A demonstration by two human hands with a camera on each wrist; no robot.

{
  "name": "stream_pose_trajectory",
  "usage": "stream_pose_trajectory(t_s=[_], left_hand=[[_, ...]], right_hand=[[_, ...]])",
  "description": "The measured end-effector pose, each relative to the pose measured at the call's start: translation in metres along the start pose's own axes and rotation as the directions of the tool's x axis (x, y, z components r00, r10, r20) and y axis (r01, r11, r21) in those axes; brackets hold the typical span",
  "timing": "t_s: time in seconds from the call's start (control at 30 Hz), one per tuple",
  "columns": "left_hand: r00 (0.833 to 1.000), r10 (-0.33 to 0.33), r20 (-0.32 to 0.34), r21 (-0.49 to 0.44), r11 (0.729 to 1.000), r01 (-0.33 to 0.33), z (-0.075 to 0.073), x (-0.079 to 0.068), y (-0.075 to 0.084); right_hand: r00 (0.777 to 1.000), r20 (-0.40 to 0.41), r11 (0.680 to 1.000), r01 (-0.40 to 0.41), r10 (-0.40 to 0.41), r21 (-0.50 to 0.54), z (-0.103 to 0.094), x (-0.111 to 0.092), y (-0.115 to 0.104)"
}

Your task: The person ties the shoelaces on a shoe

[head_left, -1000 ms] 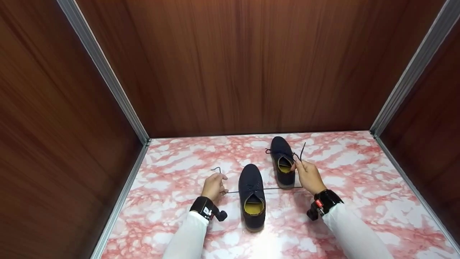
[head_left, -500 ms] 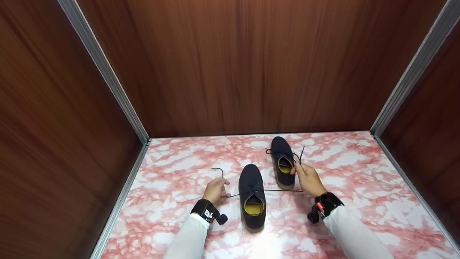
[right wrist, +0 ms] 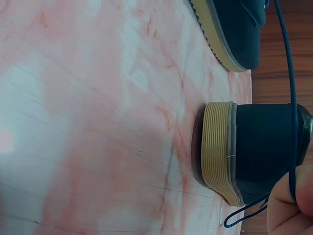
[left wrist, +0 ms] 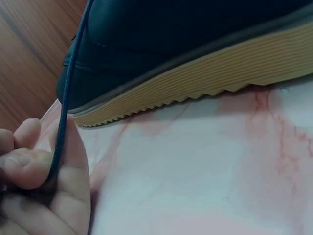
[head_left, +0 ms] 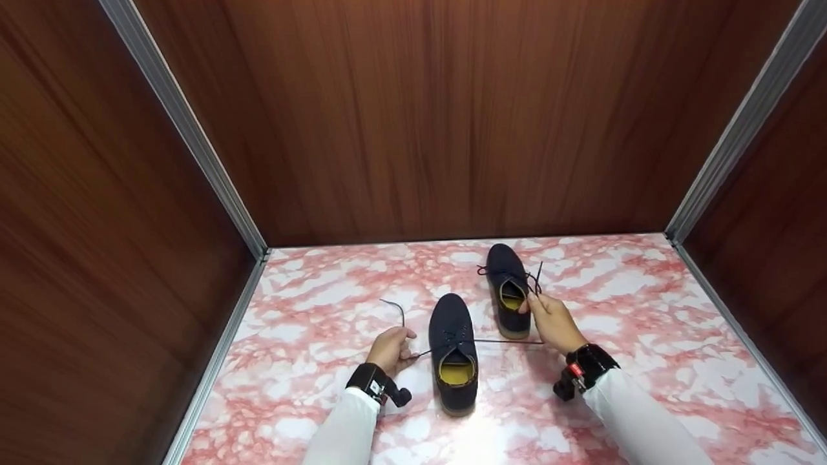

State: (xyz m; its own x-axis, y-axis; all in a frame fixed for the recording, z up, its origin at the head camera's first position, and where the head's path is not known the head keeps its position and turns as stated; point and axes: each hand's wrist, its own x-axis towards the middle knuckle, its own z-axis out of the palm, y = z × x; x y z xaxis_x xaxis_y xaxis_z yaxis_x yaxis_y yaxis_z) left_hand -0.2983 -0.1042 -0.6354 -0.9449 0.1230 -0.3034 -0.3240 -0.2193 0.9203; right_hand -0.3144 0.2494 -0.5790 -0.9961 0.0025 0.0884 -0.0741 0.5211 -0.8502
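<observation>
Between the two hands: the near shoe [head_left: 451,313] stands sole down on the surface [head_left: 258,387], toe toward the back panel [head_left: 413,142]; its lace [head_left: 507,341] reaches out both ways.
Left hand: from the left wrist feed I see the left hand [head_left: 391,347] pinching the lace between thumb and finger, the free tip curling up past it.
Right hand: the right hand [head_left: 559,325] also pinches lace, thumb against finger, beside the heel of the far shoe [head_left: 506,265]; whether it touches that shoe I can't tell.
Lace feel: I judge it thin, light and limp, stiff only while pulled; I'd take hold short of each tip, so it can't slide out.
Shoe feel: probably light enough to drag if I pull unevenly; the ridged sole [left wrist: 146,98] should grip somewhat, and the heel looks the firmest place to steady it.
Far shoe's bow: one loop of its bow [head_left: 482,270] sticks out left, another lies close to the right hand, a snag risk to my mind.
Edges: the back panel rises just beyond the far shoe's toe; the side panels [head_left: 129,226] stand well apart from both hands.
Room: I have most sideways, and toward the body.
</observation>
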Motion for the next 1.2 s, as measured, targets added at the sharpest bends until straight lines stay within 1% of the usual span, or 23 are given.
stream_pose_trajectory(t_s=[0.07, 0.13, 0.23, 0.33, 0.47, 0.53, 0.67, 0.77, 0.87, 0.97, 1.03, 1.1, 1.2], left_hand=[[1.0, 0.007, 0.025, -0.011, 1.0, -0.006, 0.0, -0.003, 0.001], [0.999, 0.012, 0.05, -0.024, 1.0, -0.01, 0.0, -0.006, 0.001], [0.997, 0.013, 0.078, -0.04, 0.999, -0.01, -0.001, -0.008, 0.002], [0.996, 0.007, 0.091, -0.044, 0.999, -0.003, -0.002, -0.007, 0.0], [0.996, -0.004, 0.092, -0.069, 0.998, 0.011, -0.004, -0.003, -0.004], [0.996, -0.01, 0.092, -0.084, 0.996, 0.017, -0.005, -0.001, -0.005], [0.995, -0.02, 0.103, -0.111, 0.993, 0.032, -0.005, 0.001, -0.007], [0.993, -0.016, 0.114, -0.113, 0.993, 0.029, -0.005, 0.001, -0.007], [0.994, -0.011, 0.112, -0.107, 0.994, 0.023, -0.004, 0.0, -0.006], [0.993, -0.005, 0.12, -0.073, 0.997, 0.013, -0.003, 0.001, -0.006], [0.991, -0.008, 0.13, -0.057, 0.998, 0.015, -0.003, 0.001, -0.006], [0.989, -0.006, 0.148, -0.036, 0.999, 0.012, -0.003, 0.002, -0.006], [0.985, -0.01, 0.171, -0.015, 1.0, 0.013, -0.003, 0.002, -0.005]], right_hand=[[1.0, 0.012, 1.0, 0.003, -0.003, 0.005, -0.001, -0.001, -0.002], [1.0, 0.027, 1.0, -0.001, 0.0, 0.031, -0.002, -0.002, -0.005], [0.998, 0.058, 0.993, -0.039, 0.033, 0.108, -0.002, -0.004, -0.012], [0.995, 0.093, 0.986, -0.056, 0.041, 0.157, -0.002, -0.006, -0.021], [0.993, 0.119, 0.989, -0.03, 0.013, 0.145, 0.0, -0.005, -0.033], [0.99, 0.14, 0.989, -0.03, 0.01, 0.146, 0.001, -0.006, -0.038], [0.973, 0.23, 0.98, -0.065, 0.02, 0.189, -0.001, -0.008, -0.046], [0.957, 0.29, 0.973, -0.071, 0.003, 0.222, -0.003, -0.008, -0.051], [0.948, 0.314, 0.977, -0.017, -0.051, 0.211, -0.006, -0.007, -0.052], [0.94, 0.322, 0.983, 0.062, -0.116, 0.173, -0.007, -0.005, -0.051], [0.931, 0.329, 0.981, 0.114, -0.16, 0.156, -0.008, -0.005, -0.051], [0.923, 0.338, 0.978, 0.14, -0.185, 0.153, -0.01, -0.004, -0.051], [0.921, 0.335, 0.977, 0.163, -0.2, 0.134, -0.012, -0.005, -0.054]])
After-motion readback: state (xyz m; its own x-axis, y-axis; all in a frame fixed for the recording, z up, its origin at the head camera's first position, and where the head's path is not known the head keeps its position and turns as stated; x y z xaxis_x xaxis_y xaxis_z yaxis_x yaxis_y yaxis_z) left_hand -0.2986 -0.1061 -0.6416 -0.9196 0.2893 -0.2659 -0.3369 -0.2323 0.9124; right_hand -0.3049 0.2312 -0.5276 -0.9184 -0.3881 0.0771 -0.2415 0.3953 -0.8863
